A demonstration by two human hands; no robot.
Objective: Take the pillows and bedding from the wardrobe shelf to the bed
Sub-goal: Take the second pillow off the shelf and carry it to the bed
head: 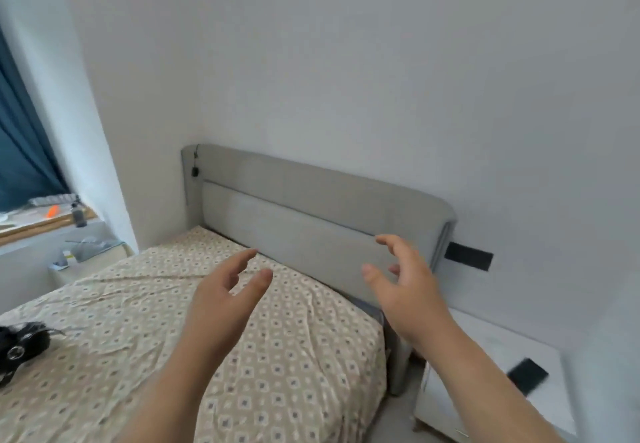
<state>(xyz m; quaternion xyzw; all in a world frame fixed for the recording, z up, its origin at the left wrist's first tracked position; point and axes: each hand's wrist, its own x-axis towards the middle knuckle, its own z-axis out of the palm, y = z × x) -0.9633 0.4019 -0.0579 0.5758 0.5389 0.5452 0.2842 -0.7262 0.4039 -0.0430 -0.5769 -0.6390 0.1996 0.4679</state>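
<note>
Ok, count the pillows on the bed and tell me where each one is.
0. The bed shows only its patterned sheet and a black object at its left edge. Both hands, left hand and right hand, are open and empty. The bed's foot end is out of frame.

White walls [346, 61]; blue curtain [20, 137]; white nightstand [485, 366].

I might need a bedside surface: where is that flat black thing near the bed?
In the head view, the flat black object lies on the white nightstand, lower right, beside the bed and below the grey headboard's right end.
</note>
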